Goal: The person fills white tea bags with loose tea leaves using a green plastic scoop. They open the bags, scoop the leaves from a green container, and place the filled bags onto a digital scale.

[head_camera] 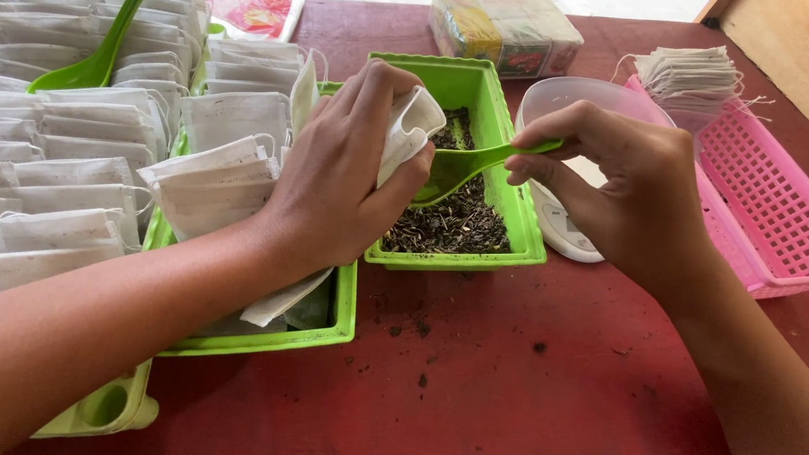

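My left hand (346, 169) grips a small white filter pouch (409, 128), holding its mouth toward a green tub (513, 208) of dark loose tea leaves (458, 224). My right hand (623, 183) pinches the handle of a green plastic spoon (464, 164), whose bowl points into the pouch's opening just above the tea. Both hands hover over the tub, close together.
Rows of filled white pouches (50, 157) cover the left side, with a second green spoon (92, 59) lying on them. A green tray (343, 320) holds more pouches. A pink basket (767, 210) with empty pouches (696, 77), a white scale with a clear bowl (566, 110), and a wrapped box (505, 26) stand on the red table (507, 393).
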